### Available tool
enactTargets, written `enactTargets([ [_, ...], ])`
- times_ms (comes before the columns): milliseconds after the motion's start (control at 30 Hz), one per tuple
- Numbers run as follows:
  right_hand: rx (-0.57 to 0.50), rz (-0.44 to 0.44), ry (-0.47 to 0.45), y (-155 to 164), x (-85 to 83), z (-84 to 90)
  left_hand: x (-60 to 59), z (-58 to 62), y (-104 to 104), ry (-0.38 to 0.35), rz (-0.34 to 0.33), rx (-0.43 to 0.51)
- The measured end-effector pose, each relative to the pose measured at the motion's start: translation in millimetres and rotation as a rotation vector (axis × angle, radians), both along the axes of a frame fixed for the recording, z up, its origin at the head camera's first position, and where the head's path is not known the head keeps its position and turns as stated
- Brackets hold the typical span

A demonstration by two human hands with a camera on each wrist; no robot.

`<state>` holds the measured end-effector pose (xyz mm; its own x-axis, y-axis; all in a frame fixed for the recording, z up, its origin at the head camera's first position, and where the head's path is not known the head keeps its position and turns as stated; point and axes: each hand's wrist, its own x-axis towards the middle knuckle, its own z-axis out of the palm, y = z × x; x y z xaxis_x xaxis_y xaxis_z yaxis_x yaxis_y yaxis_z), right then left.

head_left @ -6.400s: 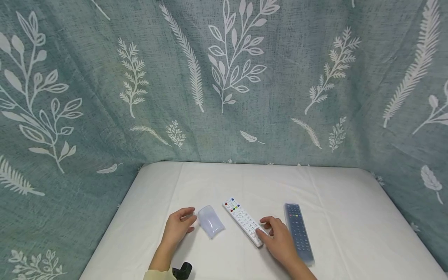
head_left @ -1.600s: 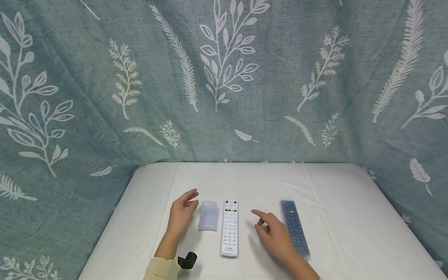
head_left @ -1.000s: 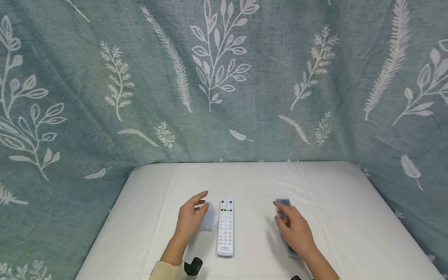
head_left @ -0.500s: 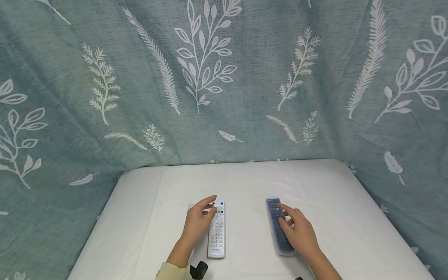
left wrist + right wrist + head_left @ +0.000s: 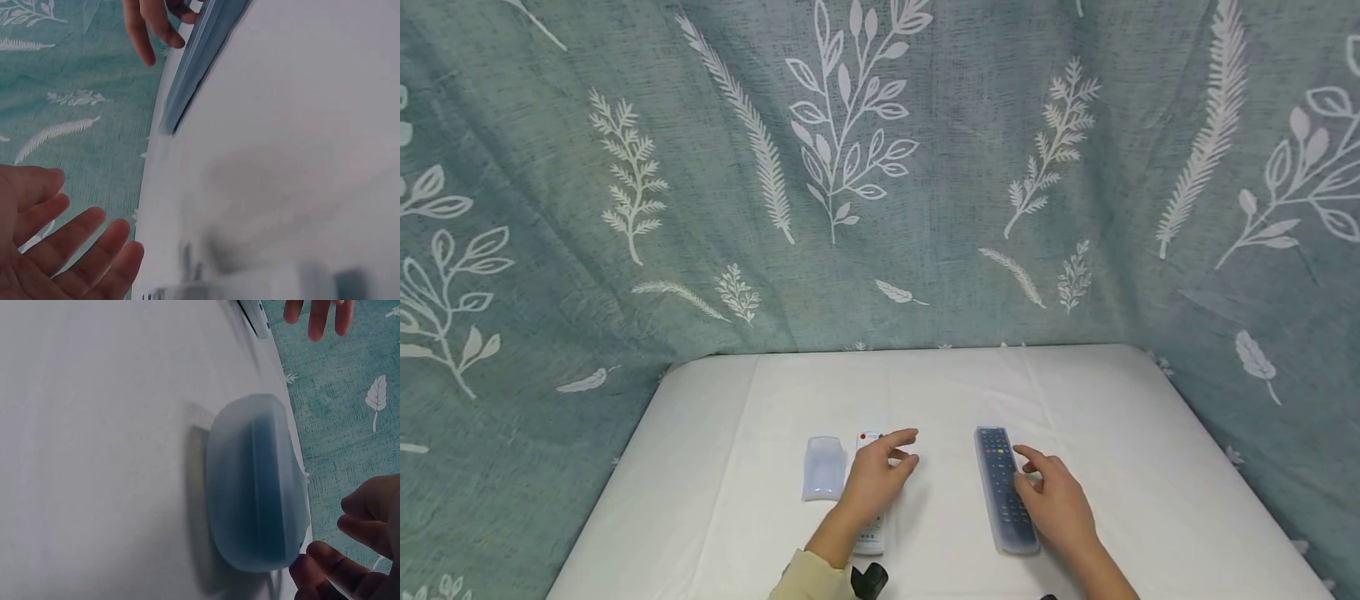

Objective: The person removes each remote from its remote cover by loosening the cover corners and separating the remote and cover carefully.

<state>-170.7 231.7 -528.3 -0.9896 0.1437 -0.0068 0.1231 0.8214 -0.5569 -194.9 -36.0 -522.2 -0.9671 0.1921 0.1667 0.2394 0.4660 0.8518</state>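
Note:
My left hand (image 5: pixel 874 479) hovers over the white remote control (image 5: pixel 870 546) in the head view, hiding most of its buttons. Its fingers are loosely bent and hold nothing, as the left wrist view of the hand (image 5: pixel 75 250) shows too. My right hand (image 5: pixel 1058 500) is beside the dark remote control (image 5: pixel 1000 487), which lies in a translucent bluish cover. The fingertips of that hand are right at the remote's right edge, thumb and index finger apart. In the right wrist view the covered remote's end (image 5: pixel 250 487) faces the camera, with right fingers (image 5: pixel 337 562) at its side.
A small translucent pouch-like sleeve (image 5: pixel 824 468) lies left of the white remote. The white cloth-covered table (image 5: pixel 760 533) backs onto a green leaf-patterned curtain (image 5: pixel 955 183). A black wrist camera (image 5: pixel 869 581) sits at the left sleeve.
The white remote was turned from slanted to straight and the sleeve was turned as well. My right hand moved rightward to the dark remote; my left hand moved right, over the white one.

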Motion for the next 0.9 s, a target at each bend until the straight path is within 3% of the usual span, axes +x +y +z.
enactTargets([
  [267, 0.021, -0.013, -0.062, 1.4, 2.1, -5.0, 3.0, -9.0, 27.9, -0.104, -0.066, 0.003],
  [633, 0.044, -0.031, -0.080, 0.0, -1.3, -11.5, 5.4, -14.7, 54.3, -0.251, -0.067, 0.145],
  [900, 0.051, -0.027, -0.077, -2.0, -2.7, -12.0, 5.9, -19.5, 73.7, -0.319, -0.098, 0.154],
])
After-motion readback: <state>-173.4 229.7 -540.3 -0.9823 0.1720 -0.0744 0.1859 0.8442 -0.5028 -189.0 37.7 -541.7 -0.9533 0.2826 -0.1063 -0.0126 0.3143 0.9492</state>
